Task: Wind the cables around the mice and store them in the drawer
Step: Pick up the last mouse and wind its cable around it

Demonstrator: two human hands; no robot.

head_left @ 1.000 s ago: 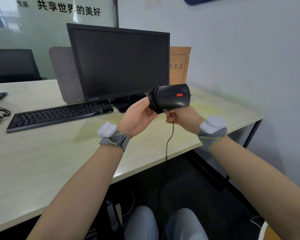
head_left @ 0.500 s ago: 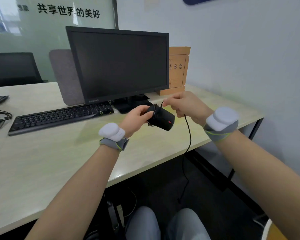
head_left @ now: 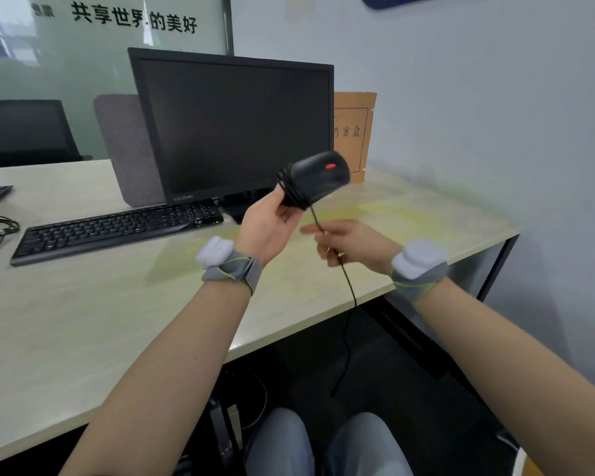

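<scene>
Up in front of the monitor: black mouse, light and hard-shelled, probably best held by the tail end. Clamped there by left hand, palm up. Floppy cable pinched in right hand just below, rest dangling.

The right hand is blurred, so its grip on the cable is unclear. The cable's loose end fades below the desk's front edge.
</scene>
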